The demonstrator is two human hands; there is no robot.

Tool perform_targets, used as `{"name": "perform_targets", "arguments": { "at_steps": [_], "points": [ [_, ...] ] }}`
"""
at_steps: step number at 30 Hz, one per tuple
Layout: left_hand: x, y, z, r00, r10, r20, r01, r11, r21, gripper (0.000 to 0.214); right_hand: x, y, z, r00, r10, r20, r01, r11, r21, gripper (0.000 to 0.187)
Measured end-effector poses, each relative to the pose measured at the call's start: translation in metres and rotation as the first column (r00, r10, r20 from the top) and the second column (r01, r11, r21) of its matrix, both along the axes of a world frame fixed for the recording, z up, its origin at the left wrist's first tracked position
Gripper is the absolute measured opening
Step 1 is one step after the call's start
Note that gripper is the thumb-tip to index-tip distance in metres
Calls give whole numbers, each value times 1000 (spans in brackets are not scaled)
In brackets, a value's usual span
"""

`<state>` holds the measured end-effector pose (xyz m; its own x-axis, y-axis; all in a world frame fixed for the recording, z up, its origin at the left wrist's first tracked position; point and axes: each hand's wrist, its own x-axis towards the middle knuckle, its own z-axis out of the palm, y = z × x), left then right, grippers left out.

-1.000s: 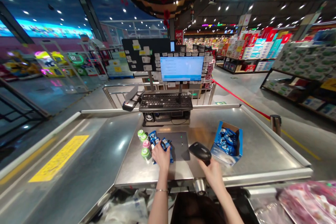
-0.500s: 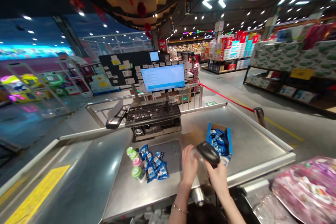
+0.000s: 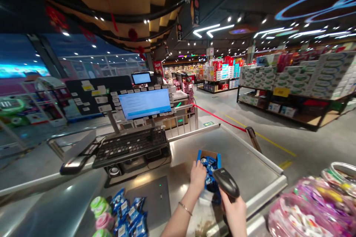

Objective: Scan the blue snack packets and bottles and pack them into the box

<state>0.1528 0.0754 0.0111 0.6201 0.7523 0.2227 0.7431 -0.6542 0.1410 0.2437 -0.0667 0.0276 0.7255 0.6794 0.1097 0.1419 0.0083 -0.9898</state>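
My left hand (image 3: 198,176) reaches into a small blue cardboard box (image 3: 209,155) of blue snack packets (image 3: 210,166) on the steel checkout counter (image 3: 239,163); its fingers curl over the packets, and whether they grip one is hidden. My right hand (image 3: 236,211) is closed round the handle of a black barcode scanner (image 3: 226,182), held just right of the box. At the lower left lie several blue snack packets (image 3: 129,214) beside small green and pink capped cups (image 3: 100,213).
A keyboard (image 3: 130,145) and a lit till screen (image 3: 144,103) stand behind the counter's dark scan pad (image 3: 151,202). A card reader (image 3: 73,163) sits at the left. Pink wrapped goods (image 3: 308,211) fill the lower right. A red barrier tape (image 3: 219,118) crosses the aisle before stacked shelves.
My left hand left the packets by the cups and moved right into the blue box. The scanner stayed in my right hand. My view swung to the right.
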Motion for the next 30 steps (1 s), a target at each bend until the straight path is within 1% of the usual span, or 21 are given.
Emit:
{"name": "perform_targets", "arguments": {
  "at_steps": [2,3,5,6,8,10,12,14,17,18,19,20,21,22,23,25,27,29,30],
  "points": [
    [5,7,-9,989,-43,144,42,999,7,32,1,1,-2,1000,21,-5,-21,1000,3,50],
    [6,9,-14,968,-56,246,60,998,-7,30,0,1,-2,1000,25,-6,-25,1000,10,51],
    [8,11,-21,899,-62,434,102,992,-71,25,0,2,-1,1000,29,-3,-29,999,24,52],
    [8,12,-23,865,-53,499,124,986,-109,23,0,1,0,999,34,4,-34,999,28,53],
    [8,11,-22,820,-36,571,158,973,-166,20,1,0,2,998,53,22,-54,998,24,53],
    [9,9,-17,802,-32,597,178,966,-188,19,2,-2,4,997,63,35,-63,998,6,53],
    [12,4,-10,798,-24,602,173,966,-190,17,3,-3,6,998,59,35,-58,998,-14,53],
    [15,-4,-2,814,-18,581,151,972,-181,19,2,-5,7,999,42,24,-42,999,-20,53],
    [14,-18,14,862,-22,506,108,984,-141,20,0,-8,11,1000,20,3,-20,1000,-1,53],
    [10,-23,19,871,-1,491,81,987,-140,18,-1,-9,12,1000,13,0,-13,1000,6,53],
    [6,-27,24,868,45,495,38,987,-157,15,-1,-11,14,1000,5,0,-5,1000,12,53],
    [-1,-30,28,845,112,523,-9,981,-195,14,-2,-12,16,1000,-3,3,3,1000,13,53],
    [-8,-34,31,797,189,574,-43,965,-258,16,-2,-14,18,1000,-8,6,8,1000,11,52],
    [-17,-37,33,722,270,637,-48,938,-343,17,-3,-17,21,1000,-6,9,6,1000,7,51],
    [-26,-41,34,625,351,698,-16,899,-438,20,-4,-19,24,1000,2,14,-2,1000,2,50],
    [-44,-52,33,391,505,769,139,794,-592,25,-8,-26,31,999,36,31,-36,999,-1,49],
    [-62,-65,30,146,644,751,311,691,-653,30,-15,-33,38,994,90,68,-90,996,2,48],
    [-76,-79,27,-68,733,677,438,632,-640,29,-24,-39,44,978,173,115,-171,985,-22,46],
    [-83,-86,27,-152,761,630,493,611,-619,26,-29,-41,46,966,222,136,-218,975,-46,45]
  ]
}}
